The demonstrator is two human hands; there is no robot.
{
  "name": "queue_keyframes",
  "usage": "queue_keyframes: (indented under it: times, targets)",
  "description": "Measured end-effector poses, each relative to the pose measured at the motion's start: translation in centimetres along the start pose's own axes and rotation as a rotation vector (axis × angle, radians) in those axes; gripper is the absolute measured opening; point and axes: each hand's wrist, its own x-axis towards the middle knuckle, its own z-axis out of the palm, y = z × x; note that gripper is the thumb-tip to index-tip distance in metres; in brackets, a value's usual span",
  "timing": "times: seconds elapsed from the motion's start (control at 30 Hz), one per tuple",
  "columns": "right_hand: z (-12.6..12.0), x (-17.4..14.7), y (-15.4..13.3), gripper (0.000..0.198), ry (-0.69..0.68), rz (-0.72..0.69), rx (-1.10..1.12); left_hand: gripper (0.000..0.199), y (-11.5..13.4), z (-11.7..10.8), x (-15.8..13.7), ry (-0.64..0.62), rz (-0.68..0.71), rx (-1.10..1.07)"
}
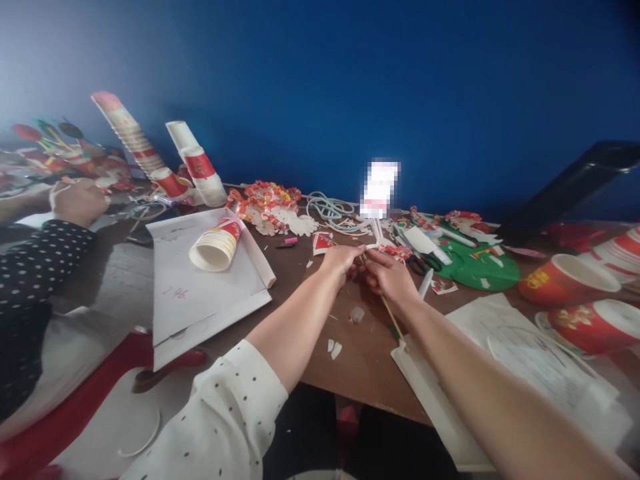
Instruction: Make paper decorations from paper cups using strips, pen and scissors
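Over the middle of the table my left hand (344,260) and my right hand (393,275) meet, fingers closed in a pinch. A thin tan stick (393,317) runs down toward me from under my right hand's curled fingers. What the left fingertips pinch is small and mostly hidden. Just beyond the fingertips are narrow white strips (376,230) and a red-and-white cut paper piece (396,252). Black-handled scissors (429,263) lie right of my right hand. A red-and-white paper scrap (323,243) is beside my left hand.
A paper cup (213,250) lies on white sheets (200,320) at left. Stacked cups (200,167) lean near the blue wall. Red cups (565,280) and papers (530,353) are at right, near a green disc (480,267). Another person's hand (83,200) works at far left.
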Motion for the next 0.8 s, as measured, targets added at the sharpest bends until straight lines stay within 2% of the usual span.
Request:
queue_keyframes:
  times: [0.33, 0.53, 0.7, 0.8]
  targets:
    - [-0.1, 0.2, -0.6, 0.05, -0.002, 0.03, -0.001, 0.033, -0.3, -0.5, 0.9, 0.036, -0.016, 0.013]
    - [-0.5, 0.4, -0.7, 0.045, 0.011, 0.034, 0.01, 0.026, -0.5, -0.7, 1.0, -0.045, 0.058, 0.03]
    - [-1.1, 0.5, -0.7, 0.019, -0.058, 0.036, 0.047, 0.025, -0.5, -0.6, 0.4, -0.044, 0.085, 0.0]
    - [-1.3, 0.5, -0.5, 0.018, -0.069, 0.023, 0.041, 0.023, -0.5, -0.5, 0.2, -0.055, 0.074, -0.026]
